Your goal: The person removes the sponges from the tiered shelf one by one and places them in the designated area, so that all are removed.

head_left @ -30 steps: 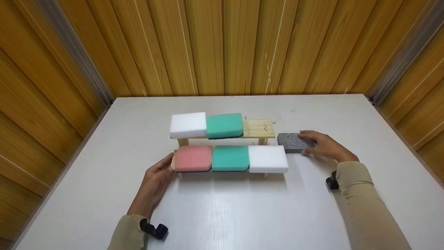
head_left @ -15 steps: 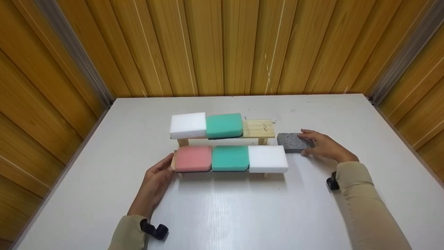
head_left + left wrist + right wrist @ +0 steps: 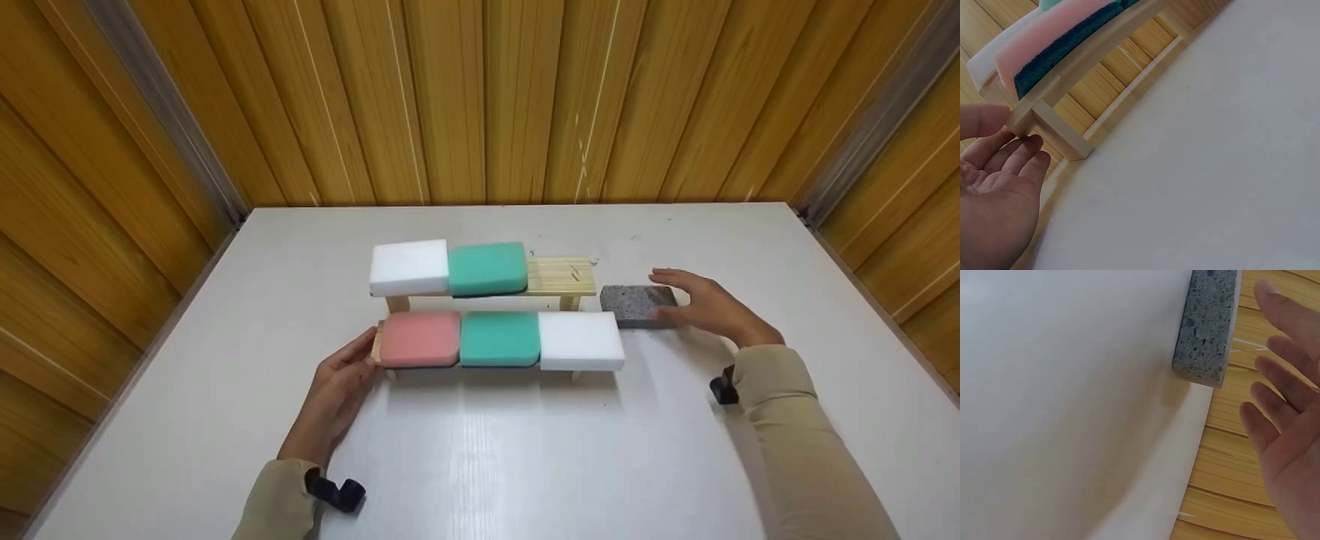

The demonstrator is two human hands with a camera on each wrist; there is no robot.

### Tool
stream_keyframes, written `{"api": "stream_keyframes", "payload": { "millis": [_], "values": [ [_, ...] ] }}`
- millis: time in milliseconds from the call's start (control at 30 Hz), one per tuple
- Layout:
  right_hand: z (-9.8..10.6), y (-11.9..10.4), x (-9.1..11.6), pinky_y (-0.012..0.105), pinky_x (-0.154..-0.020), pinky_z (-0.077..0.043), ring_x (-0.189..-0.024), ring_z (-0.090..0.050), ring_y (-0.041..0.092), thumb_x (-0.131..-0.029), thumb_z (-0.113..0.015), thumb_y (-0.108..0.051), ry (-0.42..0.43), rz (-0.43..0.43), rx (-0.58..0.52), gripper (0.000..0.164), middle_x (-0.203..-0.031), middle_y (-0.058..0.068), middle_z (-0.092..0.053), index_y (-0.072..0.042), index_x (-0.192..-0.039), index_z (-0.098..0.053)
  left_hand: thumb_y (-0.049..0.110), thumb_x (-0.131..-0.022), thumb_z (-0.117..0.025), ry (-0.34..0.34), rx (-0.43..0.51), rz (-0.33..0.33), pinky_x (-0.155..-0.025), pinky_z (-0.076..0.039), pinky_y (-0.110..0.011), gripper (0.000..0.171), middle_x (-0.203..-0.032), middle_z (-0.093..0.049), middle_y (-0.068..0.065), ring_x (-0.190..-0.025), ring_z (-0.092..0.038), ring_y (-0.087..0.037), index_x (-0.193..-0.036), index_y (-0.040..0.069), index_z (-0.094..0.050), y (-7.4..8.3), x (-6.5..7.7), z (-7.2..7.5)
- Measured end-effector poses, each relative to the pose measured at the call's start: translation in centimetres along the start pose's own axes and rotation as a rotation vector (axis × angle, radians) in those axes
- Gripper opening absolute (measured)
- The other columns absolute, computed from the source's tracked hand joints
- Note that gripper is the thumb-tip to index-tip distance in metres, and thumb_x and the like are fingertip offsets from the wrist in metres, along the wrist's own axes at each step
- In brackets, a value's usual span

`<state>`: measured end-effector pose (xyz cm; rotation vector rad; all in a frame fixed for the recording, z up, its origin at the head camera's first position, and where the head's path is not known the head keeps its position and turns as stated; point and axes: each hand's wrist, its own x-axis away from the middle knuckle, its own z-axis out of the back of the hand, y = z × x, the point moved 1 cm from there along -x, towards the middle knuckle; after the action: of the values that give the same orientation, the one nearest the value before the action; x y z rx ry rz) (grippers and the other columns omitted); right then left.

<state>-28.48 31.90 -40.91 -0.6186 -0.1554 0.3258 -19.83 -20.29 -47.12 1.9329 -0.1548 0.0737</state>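
Just beside the spread right hand (image 3: 709, 304), the grey block (image 3: 628, 304) rests on the worktop (image 3: 465, 465); the left hand (image 3: 341, 379) pinches the end of the front stand (image 3: 1062, 132), likely to steady its sponges (image 3: 499, 339).

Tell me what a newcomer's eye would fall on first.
Most likely the colours: a pink sponge, a green sponge and a white block in a row on the front wooden stand, whose left end the left hand holds. Then perhaps the speckled gray block on the white table, with the right hand close beside it.
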Motion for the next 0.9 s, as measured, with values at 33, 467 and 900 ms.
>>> {"api": "stream_keyframes", "payload": {
  "millis": [33, 467, 900],
  "values": [
    [0.1, -0.2, 0.0, 0.064, -0.114, -0.022, -0.141, -0.022, 0.047, -0.089, -0.068, -0.03, 0.005, 0.004, 0.009, 0.069, -0.152, 0.025, -0.031, 0.001, -0.144, -0.04, -0.005, -0.092, -0.052, -0.003, 0.002, -0.002, -0.107, -0.041, -0.02, 0.057, -0.155, -0.031, -0.011, -0.144, -0.031, -0.023, -0.147, -0.001, -0.034, 0.0, 0.0, 0.0],
    [1.3, -3.3, -0.4, 0.06, -0.115, -0.024, -0.141, -0.027, 0.043, -0.092, -0.064, -0.02, 0.076, 0.047, 0.048, 0.061, -0.151, 0.023, -0.036, 0.0, -0.145, -0.039, -0.006, -0.092, -0.05, -0.005, 0.008, -0.009, -0.107, -0.04, -0.019, 0.057, -0.156, -0.029, -0.013, -0.144, -0.028, -0.024, -0.147, -0.002, -0.034, -0.2, 0.0, 0.1],
    [2.8, -8.6, -1.2, 0.059, -0.116, -0.025, -0.144, -0.024, 0.038, -0.092, -0.061, -0.04, 0.058, 0.147, 0.046, 0.07, -0.154, 0.017, -0.033, -0.007, -0.148, -0.036, -0.005, -0.092, -0.051, 0.012, -0.014, 0.011, -0.106, -0.041, -0.019, 0.058, -0.156, -0.03, -0.011, -0.144, -0.03, -0.023, -0.147, 0.001, -0.034, 0.0, 0.3, 0.0]
  ]
}}
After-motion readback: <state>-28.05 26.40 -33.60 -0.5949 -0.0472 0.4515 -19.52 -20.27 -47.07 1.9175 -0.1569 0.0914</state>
